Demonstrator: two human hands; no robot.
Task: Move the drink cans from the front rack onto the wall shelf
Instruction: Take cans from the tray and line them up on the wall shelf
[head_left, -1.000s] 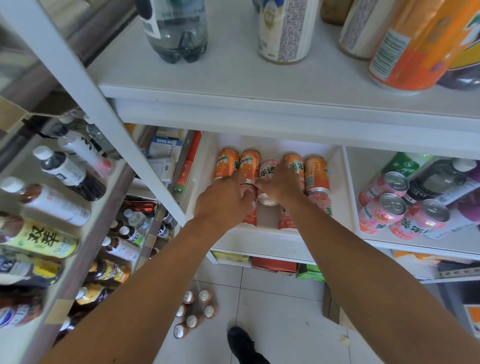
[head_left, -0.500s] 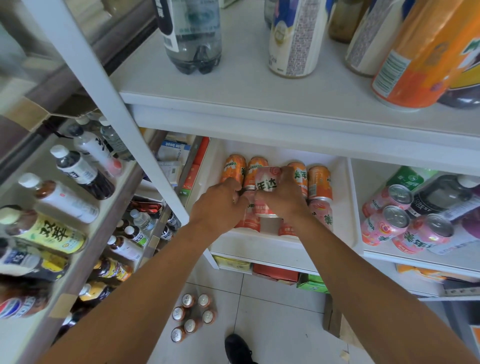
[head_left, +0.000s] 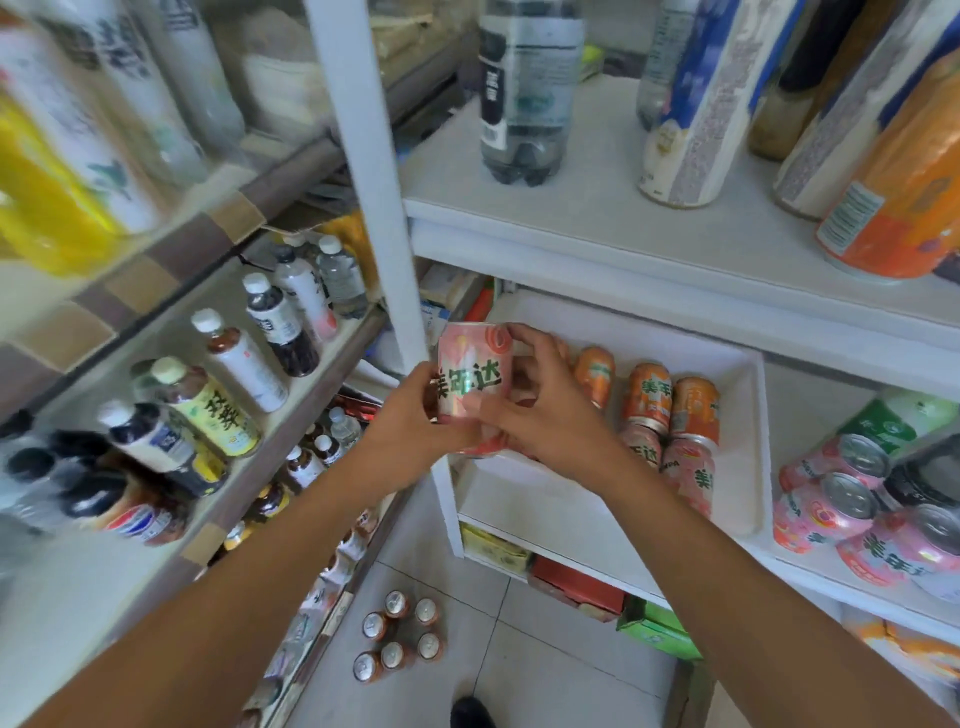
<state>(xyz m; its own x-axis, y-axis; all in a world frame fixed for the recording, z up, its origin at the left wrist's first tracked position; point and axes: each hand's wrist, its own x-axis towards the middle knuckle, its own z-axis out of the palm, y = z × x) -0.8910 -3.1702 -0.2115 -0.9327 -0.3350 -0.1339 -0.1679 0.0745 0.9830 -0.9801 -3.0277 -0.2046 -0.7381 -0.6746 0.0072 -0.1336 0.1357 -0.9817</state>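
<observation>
1. The white upright post (head_left: 363, 171), running from the top of the frame to its centre, stands just beside the pink drink can (head_left: 470, 384). Swinging the can leftward toward the wall shelf (head_left: 291, 364) could knock it against that post and jar it loose.
2. The wall shelf at left centre is crowded with bottles (head_left: 244, 364); a can set down carelessly there may tip one.
3. The tray (head_left: 748, 415) at right centre holds orange and pink cans (head_left: 670, 415) lying packed; they may roll into the gap just vacated.
4. The pink can sits mid-frame, lifted clear of the tray, near upright: long axis vertical, tilted slightly, one end toward the frame's top.
5. The left hand (head_left: 410, 421) wraps its lower left side; the right hand (head_left: 540, 405) pinches its top rim and right side. Both grips are grasping the can, though a second can may hide beneath.
</observation>
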